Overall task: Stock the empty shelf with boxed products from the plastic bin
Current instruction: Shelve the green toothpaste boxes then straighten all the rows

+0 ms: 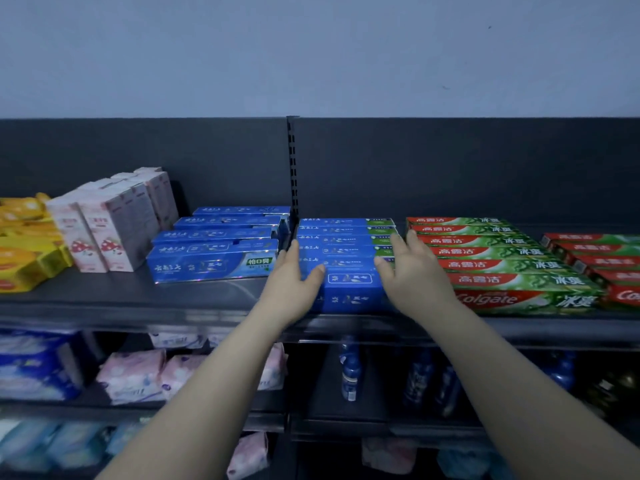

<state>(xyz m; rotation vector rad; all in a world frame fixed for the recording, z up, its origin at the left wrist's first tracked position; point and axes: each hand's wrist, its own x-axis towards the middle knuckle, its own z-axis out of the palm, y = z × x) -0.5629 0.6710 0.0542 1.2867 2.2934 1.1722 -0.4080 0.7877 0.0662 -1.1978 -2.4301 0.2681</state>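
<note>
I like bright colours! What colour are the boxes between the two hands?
The boxes are blue with green right ends, seen in the head view.

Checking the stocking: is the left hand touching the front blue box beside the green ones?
Touching. Head view: the left hand lies against the front blue box, thumb on its top.

Blue boxes with green ends; red-and-green boxes with white lettering; pink cartons printed with strawberries; yellow packs; dark grey shelf.

Toothpaste boxes on shelf, between left hand and right hand
</note>
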